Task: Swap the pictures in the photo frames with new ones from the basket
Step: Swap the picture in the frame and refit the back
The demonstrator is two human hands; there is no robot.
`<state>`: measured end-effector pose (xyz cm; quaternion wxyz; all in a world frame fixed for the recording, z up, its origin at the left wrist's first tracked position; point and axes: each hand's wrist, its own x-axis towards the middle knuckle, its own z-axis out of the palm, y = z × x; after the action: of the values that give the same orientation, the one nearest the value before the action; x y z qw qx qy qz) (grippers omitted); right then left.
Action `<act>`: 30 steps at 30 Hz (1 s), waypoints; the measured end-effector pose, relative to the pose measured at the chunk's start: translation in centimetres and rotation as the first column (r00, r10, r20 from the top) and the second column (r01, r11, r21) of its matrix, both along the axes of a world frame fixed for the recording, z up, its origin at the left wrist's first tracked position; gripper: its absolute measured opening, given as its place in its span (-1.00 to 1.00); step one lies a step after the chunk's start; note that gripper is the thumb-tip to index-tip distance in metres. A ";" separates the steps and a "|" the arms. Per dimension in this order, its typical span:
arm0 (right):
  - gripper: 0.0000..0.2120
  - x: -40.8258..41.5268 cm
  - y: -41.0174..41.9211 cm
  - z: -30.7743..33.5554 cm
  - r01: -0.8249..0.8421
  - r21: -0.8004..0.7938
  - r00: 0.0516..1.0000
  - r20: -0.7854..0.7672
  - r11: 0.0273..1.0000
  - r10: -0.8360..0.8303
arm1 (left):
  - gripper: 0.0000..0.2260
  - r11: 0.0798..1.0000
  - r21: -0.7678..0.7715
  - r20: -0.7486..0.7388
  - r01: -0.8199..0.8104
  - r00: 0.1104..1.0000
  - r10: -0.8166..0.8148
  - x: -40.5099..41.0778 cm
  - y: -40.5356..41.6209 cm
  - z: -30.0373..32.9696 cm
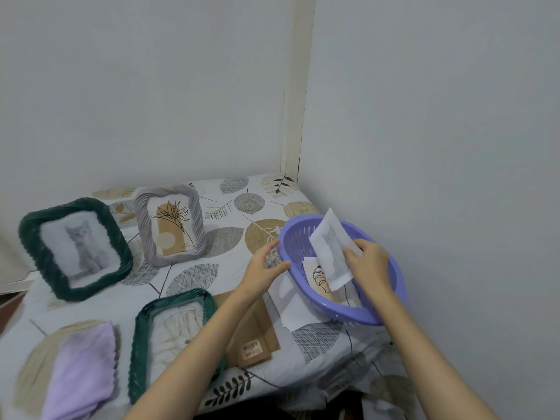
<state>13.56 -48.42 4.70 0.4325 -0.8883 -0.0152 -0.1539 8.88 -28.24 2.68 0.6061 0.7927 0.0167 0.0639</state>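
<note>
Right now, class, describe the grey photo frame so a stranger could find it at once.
Start at the leaf-print sheet covering the surface in the corner. Near its back edge the grey photo frame stands upright, right of a dark green frame holding a kitten picture. It alone is pale grey, showing a tan botanical drawing.

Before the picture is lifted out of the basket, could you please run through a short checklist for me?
1. Right hand has a grip on the cat picture: ok, its fingers pinch the sheet.
2. Basket steadied: ok, the left hand rests at its rim.
3. Other pictures staying in the basket: ok, a beige print lies under the sheet.
4. Frame ready to receive it: cannot tell; the near green frame lies flat, its contents blurred.
5. Backing board out of the way: ok, it lies beside that frame.
</note>
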 end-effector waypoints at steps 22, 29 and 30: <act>-0.73 -10.5 12.1 0.1 -0.647 0.177 0.744 -0.067 0.741 0.665 | -0.61 0.787 -0.589 -0.031 -0.185 0.978 0.207 -12.3 7.8 2.5; -0.57 -10.7 16.0 -2.2 -0.700 0.263 0.629 -0.212 0.664 0.747 | -0.63 0.912 -0.269 -0.035 -0.309 0.950 0.312 -16.0 13.4 0.1; -0.56 -10.9 16.6 -2.6 -0.703 0.241 0.627 -0.235 0.669 0.743 | -0.68 0.924 -0.178 -0.042 -0.338 0.941 0.336 -16.3 14.1 -0.4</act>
<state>2.70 -31.81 2.07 0.5092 -0.7902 -0.2924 0.1753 -7.42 -14.17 2.29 0.6560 0.7195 0.1617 0.1611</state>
